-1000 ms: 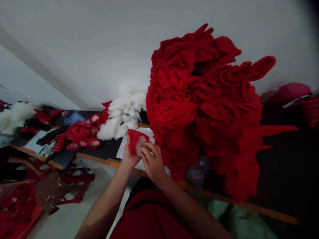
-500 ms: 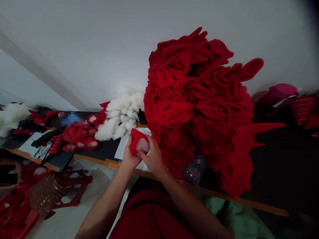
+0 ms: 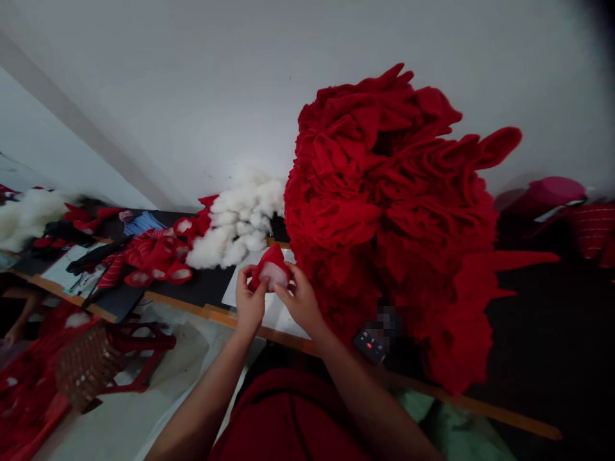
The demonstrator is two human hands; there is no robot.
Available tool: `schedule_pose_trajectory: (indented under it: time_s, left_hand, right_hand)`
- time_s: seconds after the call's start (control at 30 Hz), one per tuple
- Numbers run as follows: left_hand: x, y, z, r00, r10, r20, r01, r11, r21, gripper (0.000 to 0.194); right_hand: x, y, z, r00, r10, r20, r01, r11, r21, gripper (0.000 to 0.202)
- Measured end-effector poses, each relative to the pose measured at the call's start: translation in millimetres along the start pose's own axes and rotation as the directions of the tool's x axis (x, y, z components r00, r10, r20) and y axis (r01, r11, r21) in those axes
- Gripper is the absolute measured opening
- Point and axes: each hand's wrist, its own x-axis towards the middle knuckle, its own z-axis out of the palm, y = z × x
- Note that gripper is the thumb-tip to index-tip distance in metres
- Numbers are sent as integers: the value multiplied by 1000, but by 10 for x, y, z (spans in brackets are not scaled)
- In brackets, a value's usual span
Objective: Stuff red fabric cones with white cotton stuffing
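A small pointed red fabric piece [image 3: 271,256] with white stuffing showing in its opening is held up above a white sheet [image 3: 283,318] near the table's front edge. My left hand [image 3: 250,301] grips its left side, thumb at the opening. On the other side, my right hand [image 3: 302,299] has its fingers round the rim and its thumb by the white stuffing. Just beyond my hands lies a heap of white stuffing [image 3: 240,214]. A tall pile of red fabric pieces [image 3: 384,192] stands close on the right.
Stuffed red pieces [image 3: 161,256] lie left on the black table, whose edge is orange [image 3: 187,308]. A phone [image 3: 369,346] rests by the pile's front. A red stool [image 3: 144,358] stands below left. A person's arm [image 3: 22,317] shows at the far left.
The red piece has turned in my hands, its point now up and its opening facing me. My left hand has shifted to its left rim. At the far left, a person's arm has come into view.
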Motion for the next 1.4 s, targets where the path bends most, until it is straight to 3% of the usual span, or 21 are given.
schedule_pose_trajectory:
  time_s: [0.07,0.1,0.17,0.23,0.37,0.5,0.6,0.7,0.9,1.0,1.1,1.17,1.27,1.4]
  left_hand:
    - [22,-56,-15,998,58,-15,-57,996,62,22]
    - [25,-77,-19,997,73,-12,-72,994,80,20]
    - [17,-100,-23,997,75,10,-75,992,99,18]
    - [7,-91,-30,996,54,76,-63,991,115,21]
    - [16,-17,-47,972,40,230,-97,966,241,24]
    - [15,7,-69,955,91,282,-205,890,407,9]
    - [3,-14,-114,965,114,238,-223,833,507,11]
    - [9,-18,-158,983,57,174,-140,848,511,9]
    - [59,-5,-134,956,-95,277,9,955,297,23]
    - [47,-27,-103,941,-156,299,60,950,308,16]
    - [-1,-39,-74,946,-138,292,39,947,318,15]
    - [-26,-30,-61,958,-112,266,1,923,384,14]
    - [-19,2,-55,971,-58,232,-71,858,509,11]
    - [19,60,-57,982,5,190,-108,837,537,9]
  right_hand:
    - [-11,13,-3,998,40,42,-44,996,79,36]
    - [-8,27,-9,999,54,7,-54,996,66,29]
    - [7,58,-31,993,36,-110,-41,998,-44,18]
    - [21,78,-61,989,-37,-146,12,986,-169,12]
    - [17,67,-89,989,-149,-7,142,955,-261,11]
    - [12,50,-64,987,-142,-76,111,943,-314,29]
    - [22,51,-65,992,-94,-89,52,919,-390,26]
    - [23,53,-73,991,-77,-112,30,928,-372,21]
    - [-24,30,-37,989,-145,-33,126,935,-333,20]
    - [-56,29,-19,990,-96,-105,51,928,-370,30]
    - [-72,43,-11,987,60,-149,-109,932,-347,36]
    - [-65,52,-21,985,109,-132,-150,921,-358,32]
    - [-32,65,-66,981,79,-177,-144,906,-398,30]
    - [3,95,-118,967,68,-245,-149,932,-332,31]
